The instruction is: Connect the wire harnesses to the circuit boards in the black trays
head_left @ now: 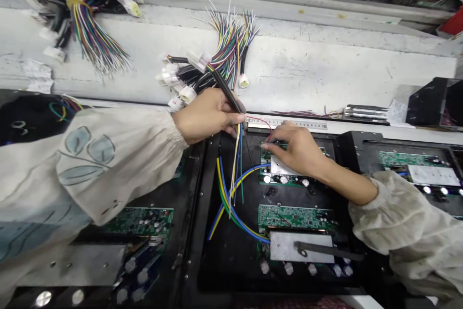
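My left hand (pixel 213 114) is closed around a black-sleeved wire harness (pixel 224 86) with a white connector at its upper end. White, yellow, blue and green wires hang from the harness below my fingers. A thin red wire (pixel 265 121) arcs from there to my right hand (pixel 294 147), whose thumb and forefinger pinch its end above the upper green circuit board (pixel 265 157). Part of that board is hidden under the hand. Below it, a second circuit board (pixel 289 217) carries a silver heat sink (pixel 282 247). Thick blue, yellow and green cables (pixel 226 191) curve out from both boards.
More harnesses (pixel 181 77) lie behind my left hand, and a banded bundle (pixel 97 41) is at the upper left. A ruler strip (pixel 304 123) runs along the bench edge. Black housings with boards (pixel 408 159) stand on both sides. A dark metal bar (pixel 333 251) crosses the lower heat sink.
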Available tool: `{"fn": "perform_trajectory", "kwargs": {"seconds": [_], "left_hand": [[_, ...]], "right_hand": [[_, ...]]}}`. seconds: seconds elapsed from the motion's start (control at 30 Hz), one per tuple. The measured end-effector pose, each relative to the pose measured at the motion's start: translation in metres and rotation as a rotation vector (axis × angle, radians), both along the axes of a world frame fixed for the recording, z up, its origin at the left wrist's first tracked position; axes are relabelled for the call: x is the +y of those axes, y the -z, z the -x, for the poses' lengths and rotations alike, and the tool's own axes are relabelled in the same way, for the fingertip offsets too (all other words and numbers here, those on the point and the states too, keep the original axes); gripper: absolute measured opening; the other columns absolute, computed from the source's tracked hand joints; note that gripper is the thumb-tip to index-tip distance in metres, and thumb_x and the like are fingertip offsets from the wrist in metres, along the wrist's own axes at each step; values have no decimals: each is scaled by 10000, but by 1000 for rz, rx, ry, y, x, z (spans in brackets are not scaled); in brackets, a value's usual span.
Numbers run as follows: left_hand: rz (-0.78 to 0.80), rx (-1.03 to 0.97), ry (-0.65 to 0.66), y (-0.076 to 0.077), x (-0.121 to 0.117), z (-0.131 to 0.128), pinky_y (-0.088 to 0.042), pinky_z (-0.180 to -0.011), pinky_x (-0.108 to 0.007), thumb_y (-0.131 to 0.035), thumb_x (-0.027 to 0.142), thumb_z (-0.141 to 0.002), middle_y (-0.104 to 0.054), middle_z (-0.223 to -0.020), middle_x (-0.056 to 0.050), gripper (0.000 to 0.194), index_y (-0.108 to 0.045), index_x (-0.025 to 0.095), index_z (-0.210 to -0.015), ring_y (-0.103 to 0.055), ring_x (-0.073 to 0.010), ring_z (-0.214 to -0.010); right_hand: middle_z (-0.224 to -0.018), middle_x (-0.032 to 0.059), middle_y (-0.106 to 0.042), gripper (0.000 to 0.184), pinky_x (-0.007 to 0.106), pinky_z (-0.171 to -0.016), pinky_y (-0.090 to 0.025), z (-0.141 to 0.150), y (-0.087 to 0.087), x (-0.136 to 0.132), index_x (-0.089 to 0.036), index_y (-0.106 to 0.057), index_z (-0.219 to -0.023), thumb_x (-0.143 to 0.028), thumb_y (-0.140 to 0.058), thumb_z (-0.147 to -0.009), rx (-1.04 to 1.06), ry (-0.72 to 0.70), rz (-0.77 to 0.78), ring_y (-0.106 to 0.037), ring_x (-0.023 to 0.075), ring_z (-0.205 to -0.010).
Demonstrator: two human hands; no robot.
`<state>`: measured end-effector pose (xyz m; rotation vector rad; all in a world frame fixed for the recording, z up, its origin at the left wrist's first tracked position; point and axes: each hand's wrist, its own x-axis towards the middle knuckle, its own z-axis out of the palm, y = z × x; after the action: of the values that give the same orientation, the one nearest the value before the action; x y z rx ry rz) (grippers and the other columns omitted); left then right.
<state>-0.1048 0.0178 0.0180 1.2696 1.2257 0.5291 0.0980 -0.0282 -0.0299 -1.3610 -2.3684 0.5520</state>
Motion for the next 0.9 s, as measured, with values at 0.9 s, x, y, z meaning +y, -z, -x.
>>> {"fn": "perform_trajectory", "kwargs": {"seconds": [0.9], "left_hand": [[-35, 59, -49, 7, -1, -11, -523, -632, -218, -563, -11, -778, -514, -579, 58, 97, -550, 81, -806, -594, -69, -563]], "right_hand": [[-750, 58, -729, 131, 289, -602, -470, 5, -12, -4, -143, -752, -803, -251, -698, -753, 131, 192, 85, -631, 159, -609]]}}
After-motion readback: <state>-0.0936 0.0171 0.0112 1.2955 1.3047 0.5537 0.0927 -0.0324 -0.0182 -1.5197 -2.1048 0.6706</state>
